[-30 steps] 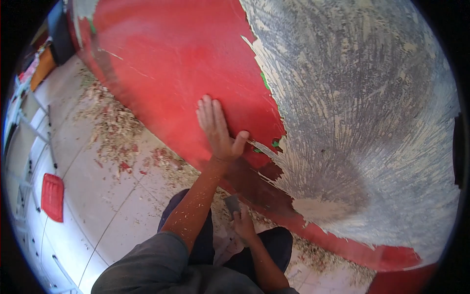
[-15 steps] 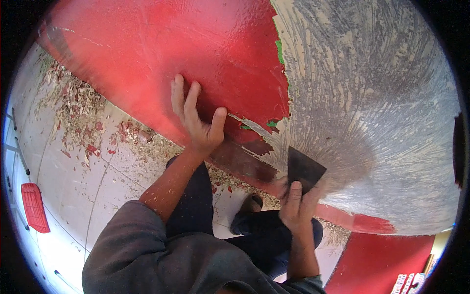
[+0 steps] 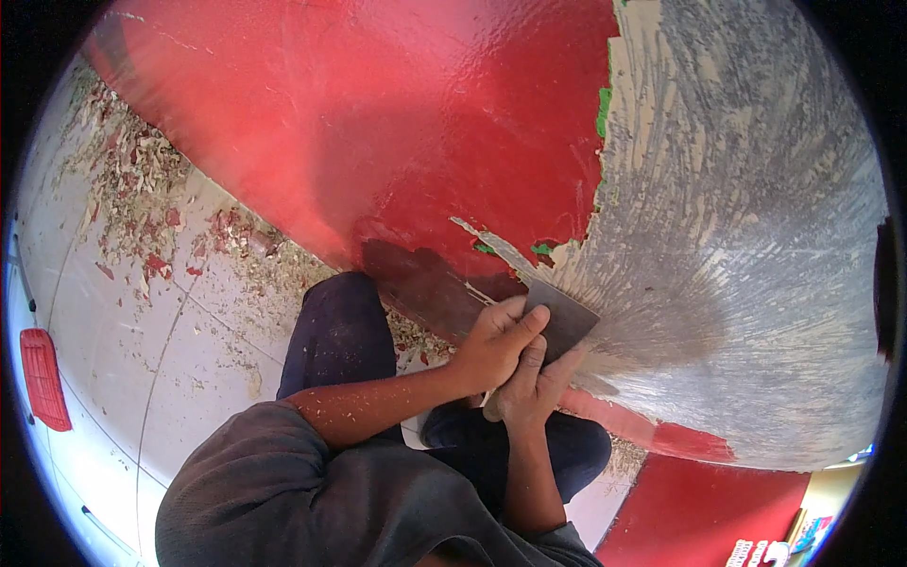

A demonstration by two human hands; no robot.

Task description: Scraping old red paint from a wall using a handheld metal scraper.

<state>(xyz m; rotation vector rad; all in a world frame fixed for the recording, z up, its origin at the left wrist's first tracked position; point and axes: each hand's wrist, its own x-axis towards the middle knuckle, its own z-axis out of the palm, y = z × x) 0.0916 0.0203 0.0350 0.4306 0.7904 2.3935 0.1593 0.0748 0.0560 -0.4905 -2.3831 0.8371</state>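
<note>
Both hands grip a wide paint scraper [image 3: 567, 321] whose dark flat blade lies against the wall. My left hand [image 3: 493, 348] is closed at the blade's left side, its thumb pressed on the blade face. Just below, my right hand [image 3: 531, 389] is closed round the lower part, fingers stretched up along the blade's right edge; the handle is mostly hidden. The blade's upper corner meets the ragged lower edge of the glossy red paint [image 3: 425, 132]. On the right, the stripped grey and beige wall [image 3: 737, 189] carries scrape marks. Green paint specks [image 3: 542, 249] show along the border.
Loose paint flakes [image 3: 142, 180] litter the pale tiled floor [image 3: 113, 331] along the wall's foot. A red plastic object [image 3: 44, 380] lies at the far left. A flat red panel [image 3: 699, 510] is at the lower right. My bent knees [image 3: 340, 331] are close to the wall.
My left hand has left the red wall and come down onto the scraper beside my right hand. The scraper has moved left to the red paint's lower edge.
</note>
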